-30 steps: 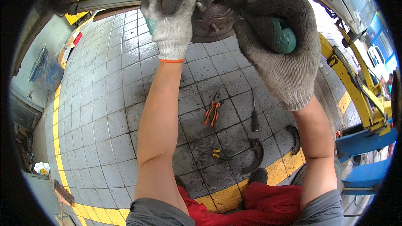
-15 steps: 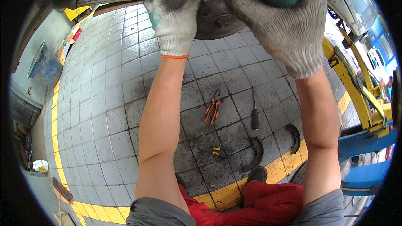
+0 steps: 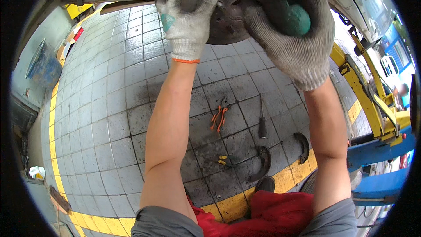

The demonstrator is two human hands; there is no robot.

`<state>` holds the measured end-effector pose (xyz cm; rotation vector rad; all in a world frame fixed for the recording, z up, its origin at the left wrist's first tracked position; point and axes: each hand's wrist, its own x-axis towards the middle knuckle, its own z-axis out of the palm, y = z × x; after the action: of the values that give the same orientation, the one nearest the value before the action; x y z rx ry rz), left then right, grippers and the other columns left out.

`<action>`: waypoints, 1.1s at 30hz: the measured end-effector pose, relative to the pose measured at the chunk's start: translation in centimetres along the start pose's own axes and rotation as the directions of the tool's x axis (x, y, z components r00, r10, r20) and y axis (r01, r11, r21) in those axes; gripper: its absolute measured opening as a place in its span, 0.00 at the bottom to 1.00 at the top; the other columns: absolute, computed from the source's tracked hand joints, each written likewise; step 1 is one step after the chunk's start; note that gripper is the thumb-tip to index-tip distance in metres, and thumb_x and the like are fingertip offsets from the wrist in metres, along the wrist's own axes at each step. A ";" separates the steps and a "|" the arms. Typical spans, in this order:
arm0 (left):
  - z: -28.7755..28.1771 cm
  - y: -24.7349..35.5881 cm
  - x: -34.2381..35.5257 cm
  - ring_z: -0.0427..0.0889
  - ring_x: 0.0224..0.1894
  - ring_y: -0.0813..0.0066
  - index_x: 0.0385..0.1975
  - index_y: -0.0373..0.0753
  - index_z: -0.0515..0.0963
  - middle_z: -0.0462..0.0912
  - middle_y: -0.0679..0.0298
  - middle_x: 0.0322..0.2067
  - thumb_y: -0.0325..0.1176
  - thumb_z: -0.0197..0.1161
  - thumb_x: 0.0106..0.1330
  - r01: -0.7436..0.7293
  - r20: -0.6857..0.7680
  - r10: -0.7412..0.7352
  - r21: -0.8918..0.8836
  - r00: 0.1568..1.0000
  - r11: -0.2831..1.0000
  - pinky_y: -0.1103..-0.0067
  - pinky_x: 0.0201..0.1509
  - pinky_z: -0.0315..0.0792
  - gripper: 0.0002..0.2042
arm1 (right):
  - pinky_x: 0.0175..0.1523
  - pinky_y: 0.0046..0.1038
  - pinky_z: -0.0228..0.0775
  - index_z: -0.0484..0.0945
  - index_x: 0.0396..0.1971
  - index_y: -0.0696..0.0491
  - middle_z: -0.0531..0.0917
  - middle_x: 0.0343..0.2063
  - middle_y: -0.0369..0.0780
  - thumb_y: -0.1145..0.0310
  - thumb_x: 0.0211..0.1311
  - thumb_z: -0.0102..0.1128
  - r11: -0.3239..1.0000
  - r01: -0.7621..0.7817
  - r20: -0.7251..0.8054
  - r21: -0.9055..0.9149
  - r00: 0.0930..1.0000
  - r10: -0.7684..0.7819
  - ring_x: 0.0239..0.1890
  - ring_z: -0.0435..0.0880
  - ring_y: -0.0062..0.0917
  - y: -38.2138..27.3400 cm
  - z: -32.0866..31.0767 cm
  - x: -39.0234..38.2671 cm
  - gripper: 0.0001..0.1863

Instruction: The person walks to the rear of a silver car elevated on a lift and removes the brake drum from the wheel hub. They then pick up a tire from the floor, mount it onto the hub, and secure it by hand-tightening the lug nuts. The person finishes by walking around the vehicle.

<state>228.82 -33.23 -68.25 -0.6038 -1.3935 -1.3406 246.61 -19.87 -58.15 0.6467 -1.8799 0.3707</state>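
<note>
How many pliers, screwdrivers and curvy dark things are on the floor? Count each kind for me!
Pliers: 2 (one orange-handled metal pair, one yellow-and-black-handled pair)
Long thin screwdriver with a black handle: 1
Dark crescent-shaped pieces: 2 (one nearer the middle, one farther right)
Total: 5

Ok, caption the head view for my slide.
Gloved left hand at a dark wheel hub, right hand gripping a green handle.

The dark round metal hub (image 3: 227,24) is cut off above; the grey-gloved right hand (image 3: 291,46) hides most of a green round-ended handle (image 3: 299,20).
</note>
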 end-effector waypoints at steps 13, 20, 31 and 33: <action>-1.2 3.8 0.8 0.77 0.65 0.52 0.70 0.36 0.77 0.72 0.50 0.63 0.29 0.83 0.62 0.108 -0.002 -0.108 -0.056 0.994 0.993 0.62 0.69 0.78 0.35 | 0.58 0.32 0.86 0.84 0.54 0.53 0.92 0.49 0.40 0.67 0.58 0.86 0.994 -0.015 0.079 0.107 0.997 0.007 0.50 0.93 0.29 2.3 0.1 -2.2 0.26; 0.7 -2.6 -1.0 0.77 0.66 0.49 0.68 0.36 0.78 0.75 0.48 0.64 0.35 0.81 0.66 0.043 -0.027 -0.043 -0.010 0.999 0.999 0.61 0.73 0.74 0.31 | 0.51 0.34 0.85 0.80 0.52 0.58 0.89 0.41 0.42 0.71 0.57 0.81 0.998 0.027 0.111 0.053 0.993 -0.032 0.45 0.91 0.28 -0.4 0.4 2.9 0.24; -0.6 3.9 0.9 0.78 0.65 0.52 0.70 0.36 0.77 0.72 0.50 0.64 0.29 0.83 0.63 0.097 -0.018 -0.098 -0.060 0.995 0.994 0.62 0.68 0.79 0.34 | 0.56 0.32 0.88 0.82 0.57 0.55 0.92 0.49 0.41 0.69 0.60 0.85 0.994 -0.091 0.025 0.058 0.996 0.089 0.49 0.94 0.31 1.7 0.6 -1.1 0.27; -0.2 2.3 0.5 0.79 0.64 0.52 0.69 0.36 0.78 0.74 0.50 0.63 0.32 0.83 0.63 0.018 -0.004 -0.018 -0.006 1.000 1.000 0.62 0.69 0.77 0.33 | 0.54 0.32 0.89 0.81 0.58 0.56 0.91 0.50 0.42 0.72 0.61 0.84 0.995 -0.051 0.058 -0.088 0.997 0.056 0.52 0.93 0.31 2.2 0.7 1.5 0.27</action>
<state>230.75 -32.98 -66.97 -0.5928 -1.3952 -1.3601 244.39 -18.86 -56.93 0.5556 -1.9627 0.3048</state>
